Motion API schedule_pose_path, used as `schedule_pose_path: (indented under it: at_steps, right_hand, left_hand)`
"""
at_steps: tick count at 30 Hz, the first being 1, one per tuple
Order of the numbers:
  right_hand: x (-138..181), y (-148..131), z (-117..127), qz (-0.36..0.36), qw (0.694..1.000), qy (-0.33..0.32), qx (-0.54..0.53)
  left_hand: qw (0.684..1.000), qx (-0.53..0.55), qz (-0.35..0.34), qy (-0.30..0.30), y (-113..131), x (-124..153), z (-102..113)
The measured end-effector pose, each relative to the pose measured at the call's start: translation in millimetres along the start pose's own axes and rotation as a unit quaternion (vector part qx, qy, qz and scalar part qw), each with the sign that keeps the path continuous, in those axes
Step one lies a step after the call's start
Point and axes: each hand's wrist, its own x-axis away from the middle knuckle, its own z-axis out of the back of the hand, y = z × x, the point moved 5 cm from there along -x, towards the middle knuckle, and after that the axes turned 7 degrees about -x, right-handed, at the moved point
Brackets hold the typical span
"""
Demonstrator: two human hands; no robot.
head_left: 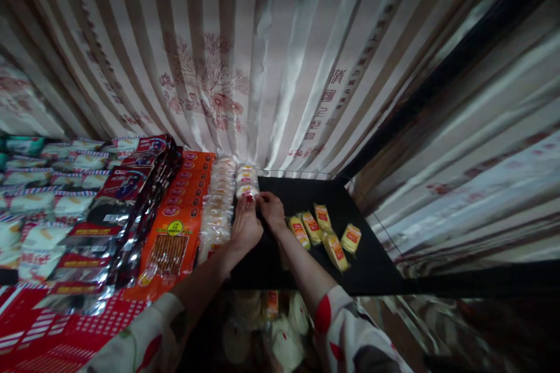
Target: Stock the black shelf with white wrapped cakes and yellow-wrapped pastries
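Note:
A short row of small white wrapped packets (246,173) with red and yellow labels runs along the left side of the black shelf (301,271). My left hand (247,226) is closed at the near end of this row, fingertips on a packet. Close beside it, my right hand (272,211) has its fingers bent in at the row's right edge; what they pinch, if anything, is hidden. Several loose yellow wrapped packets (335,249) with red labels lie right of my right forearm. A longer row of clear-wrapped packets (217,204) stands left of my left hand.
Orange snack bags (177,210), dark red bags (126,186) and white bags (72,207) stack up leftward. A red perforated basket (65,332) sits at lower left. Pleated printed curtain (280,70) closes the back and right; a thin wire edges the shelf. More packets (286,341) lie below.

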Motion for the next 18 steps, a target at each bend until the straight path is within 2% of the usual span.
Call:
schedule_pose_path:
  at_steps: [5, 9, 14, 18]
  right_hand:
    - [-8, 2, -4, 0.001, 0.999, 0.018, 0.029]
    - [-10, 4, -4, 0.021, 0.999, 0.022, 0.028]
    - [-12, 1, -6, 0.038, 0.997, 0.025, 0.056]
    - [-11, -5, -9, 0.024, 0.996, 0.01, 0.091]
  left_hand:
    - [1.0, 0.0, 0.014, -0.024, 0, -16, -9]
    - [1.0, 0.015, 0.013, -0.02, -1, -22, -14]
    - [0.999, 0.015, 0.017, -0.027, -1, -26, -12]
    - [0.997, -0.025, 0.03, -0.062, 0, -30, -9]
